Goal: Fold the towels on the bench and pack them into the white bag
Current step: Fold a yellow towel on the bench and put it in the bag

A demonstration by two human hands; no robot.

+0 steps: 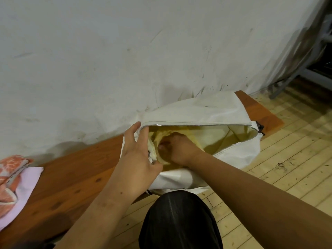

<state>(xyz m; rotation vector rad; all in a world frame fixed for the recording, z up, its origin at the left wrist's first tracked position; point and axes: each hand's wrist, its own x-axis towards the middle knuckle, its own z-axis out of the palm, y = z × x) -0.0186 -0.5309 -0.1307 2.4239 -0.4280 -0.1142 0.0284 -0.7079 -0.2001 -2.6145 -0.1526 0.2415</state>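
White fabric bag [206,110] lies on its side on the reddish-brown wooden surface [71,177], its zip [197,125] undone and the mouth gaping towards the person. The left hand [138,153] sits at the left end of that mouth. Its fingers are spread and nearly straight, the tips reach up to the upper zip edge, and the thumb lies against the near lip, so the hand props the opening rather than clenching it.

The right hand [177,148] is down inside the bag, just to the right of the left hand and almost touching it. Its fingers are curled downward into a yellow towel [159,135] that fills the left part of the interior, and the fingertips are buried in the cloth. Further right of this hand the bag's pale lining shows bare.

Well to the left of both hands, at the end of the surface, lies an orange-patterned towel [10,169], loosely bunched, on top of a pale pink towel [23,186] that lies flat beneath it.

Below the hands a knee in black cloth [179,221] juts in over the light plank floor [287,168]. Beyond the hands rises a scuffed white wall [125,51], and far off to the right stands a grey metal frame [305,60].
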